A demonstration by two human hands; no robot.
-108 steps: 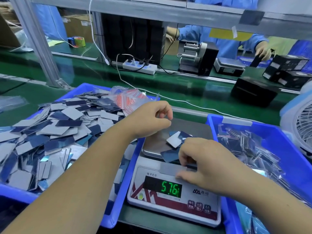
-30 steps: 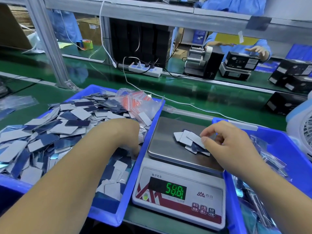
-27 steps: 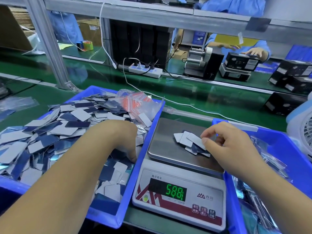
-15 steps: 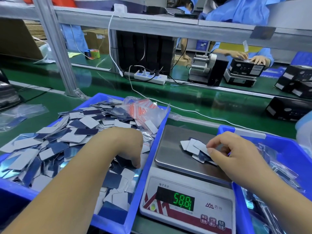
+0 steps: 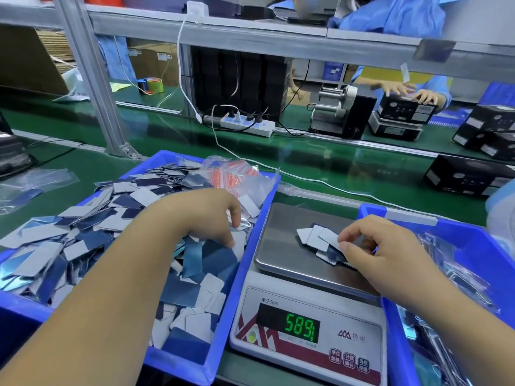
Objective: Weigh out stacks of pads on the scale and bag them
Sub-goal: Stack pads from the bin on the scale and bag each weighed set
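Observation:
A digital scale (image 5: 281, 246) stands between two blue bins, and its display (image 5: 301, 327) reads 589. A small fanned stack of white and blue pads (image 5: 315, 236) lies on the steel pan. My right hand (image 5: 376, 246) pinches the right side of that stack between thumb and fingers. My left hand (image 5: 211, 218) reaches down into the left bin (image 5: 223, 316), fingertips touching the loose pads (image 5: 83, 232) heaped there. A bundle of empty zip bags with red strips (image 5: 237, 174) lies at that bin's far corner. The right bin (image 5: 395, 330) holds bagged pads (image 5: 457, 274).
Behind the bins runs a green conveyor belt with a white cable across it, a power strip (image 5: 246, 125) and black boxes (image 5: 468, 176). An aluminium post (image 5: 92, 87) rises at the far left. Another person's hands (image 5: 412, 91) work beyond. Clear bags (image 5: 30, 185) lie at left.
The display has gone from 588 to 589. My left hand has shifted slightly in the pile of loose pads. My right hand stays on the stack on the scale.

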